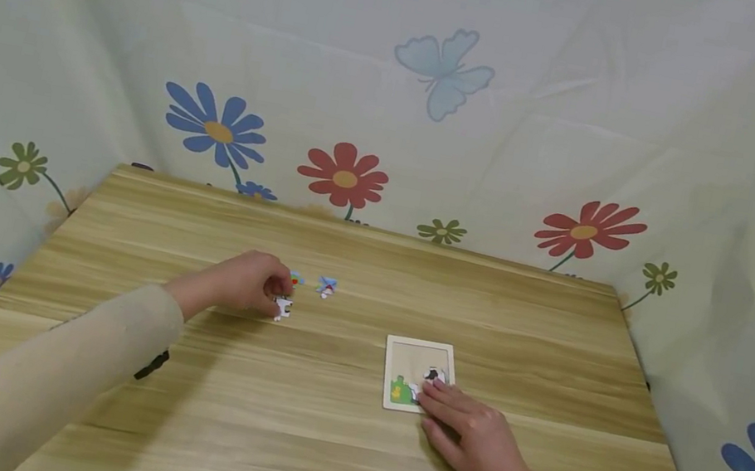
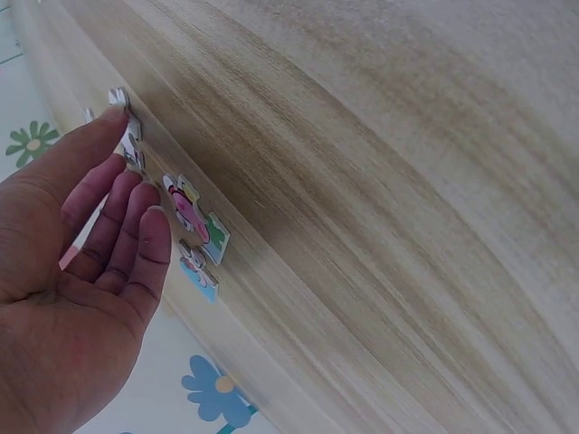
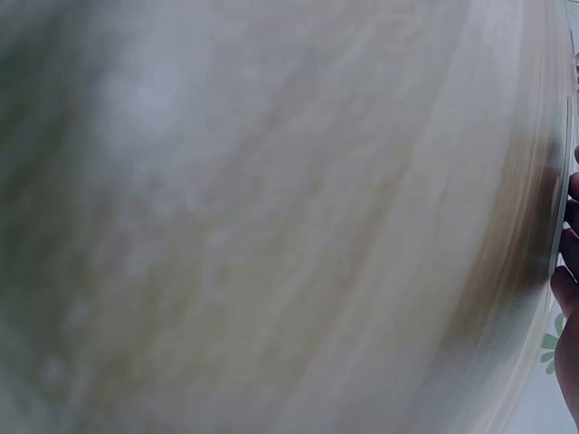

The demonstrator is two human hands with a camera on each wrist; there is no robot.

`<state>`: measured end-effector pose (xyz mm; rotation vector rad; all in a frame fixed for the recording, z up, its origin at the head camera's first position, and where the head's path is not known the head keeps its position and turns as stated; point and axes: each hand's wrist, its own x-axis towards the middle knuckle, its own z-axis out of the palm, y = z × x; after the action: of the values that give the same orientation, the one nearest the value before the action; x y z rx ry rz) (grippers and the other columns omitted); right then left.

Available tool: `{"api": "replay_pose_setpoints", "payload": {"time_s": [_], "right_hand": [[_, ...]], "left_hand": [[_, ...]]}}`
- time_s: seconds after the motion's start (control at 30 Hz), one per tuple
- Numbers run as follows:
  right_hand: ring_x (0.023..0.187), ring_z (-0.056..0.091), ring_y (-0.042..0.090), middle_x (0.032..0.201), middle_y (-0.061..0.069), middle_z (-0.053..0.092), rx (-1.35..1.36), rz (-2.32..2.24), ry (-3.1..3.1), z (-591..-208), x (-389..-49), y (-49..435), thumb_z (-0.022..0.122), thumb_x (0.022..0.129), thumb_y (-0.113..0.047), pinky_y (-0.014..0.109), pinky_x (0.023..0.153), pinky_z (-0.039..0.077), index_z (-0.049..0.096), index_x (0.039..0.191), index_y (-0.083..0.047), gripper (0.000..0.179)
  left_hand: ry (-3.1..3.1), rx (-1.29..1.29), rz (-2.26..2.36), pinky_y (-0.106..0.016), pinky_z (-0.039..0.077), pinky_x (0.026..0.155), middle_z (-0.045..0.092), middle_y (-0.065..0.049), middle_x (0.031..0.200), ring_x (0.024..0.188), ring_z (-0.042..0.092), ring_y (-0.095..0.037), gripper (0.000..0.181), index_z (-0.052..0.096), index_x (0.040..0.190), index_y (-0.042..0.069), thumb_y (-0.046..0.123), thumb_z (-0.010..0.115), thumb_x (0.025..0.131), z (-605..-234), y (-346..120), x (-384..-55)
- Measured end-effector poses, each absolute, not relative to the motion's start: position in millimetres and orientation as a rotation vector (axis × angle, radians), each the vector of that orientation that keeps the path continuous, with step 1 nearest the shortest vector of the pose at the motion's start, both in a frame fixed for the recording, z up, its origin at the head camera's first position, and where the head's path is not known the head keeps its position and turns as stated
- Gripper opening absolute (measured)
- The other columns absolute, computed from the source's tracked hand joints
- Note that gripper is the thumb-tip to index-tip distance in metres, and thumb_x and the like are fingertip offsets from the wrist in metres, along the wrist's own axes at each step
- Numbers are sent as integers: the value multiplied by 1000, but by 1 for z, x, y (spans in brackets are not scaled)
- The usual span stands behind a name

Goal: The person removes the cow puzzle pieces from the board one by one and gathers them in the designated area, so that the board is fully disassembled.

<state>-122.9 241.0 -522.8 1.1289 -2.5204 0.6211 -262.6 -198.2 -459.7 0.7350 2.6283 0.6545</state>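
Note:
My left hand (image 1: 254, 283) is over the far left part of the table, thumb and fingers bent with a gap between them. In the head view its thumb touches a white puzzle piece (image 1: 284, 307) with dark marks. The left wrist view shows the thumb tip overlapping a white piece (image 2: 134, 127), fingers loosely curled beside it. My right hand (image 1: 475, 434) rests its extended fingers on the lower right of a square puzzle tray (image 1: 388, 364). Inside the tray are a green and yellow piece (image 1: 402, 390) and a black-and-white piece (image 1: 434, 375), partly covered by the fingers.
Past the left hand lie a blue and red piece (image 1: 326, 286) and a partly hidden colourful piece (image 1: 296, 279). The left wrist view also has a pink and green piece (image 2: 190, 212) and a light blue one (image 2: 199, 271). A flowered cloth (image 1: 433, 136) hangs around the wooden table (image 1: 284, 421).

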Motion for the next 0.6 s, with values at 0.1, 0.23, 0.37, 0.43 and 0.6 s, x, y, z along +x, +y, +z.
{"api": "replay_pose_setpoints", "payload": {"time_s": [0.1, 0.23, 0.37, 0.43, 0.6], "right_hand": [[122, 72, 23, 134, 6, 74, 1127, 619, -2514, -523, -123, 241, 85, 88, -18, 46, 95, 60, 78, 129, -12, 42], [121, 73, 23, 133, 6, 74, 1131, 619, -2501, -522, -123, 240, 85, 88, -18, 46, 94, 60, 79, 129, -12, 42], [120, 73, 22, 133, 6, 75, 1138, 599, -2489, -522, -124, 240, 85, 88, -19, 45, 93, 61, 79, 128, -12, 41], [120, 73, 22, 132, 6, 75, 1141, 583, -2484, -521, -124, 240, 85, 88, -20, 45, 92, 61, 79, 128, -12, 41], [119, 73, 23, 132, 7, 75, 1152, 569, -2478, -519, -125, 239, 85, 89, -21, 44, 92, 61, 79, 128, -12, 41]], "left_hand": [[2629, 726, 662, -40, 54, 86, 70, -3, 96, 88, 60, -20, 21, 76, 104, 7, 12, 88, 88, -460, -198, -263], [2640, 728, 670, -39, 53, 83, 69, -2, 93, 86, 59, -20, 19, 76, 103, 8, 13, 88, 89, -458, -199, -265], [2654, 745, 686, -40, 54, 82, 69, -3, 92, 85, 59, -20, 19, 76, 103, 6, 13, 87, 89, -451, -197, -268], [2660, 765, 691, -41, 54, 83, 70, -4, 94, 86, 61, -19, 20, 76, 105, 6, 13, 87, 89, -447, -194, -270], [2660, 781, 694, -41, 55, 86, 73, -5, 99, 89, 63, -18, 23, 77, 109, 5, 15, 86, 91, -437, -181, -273]]}}
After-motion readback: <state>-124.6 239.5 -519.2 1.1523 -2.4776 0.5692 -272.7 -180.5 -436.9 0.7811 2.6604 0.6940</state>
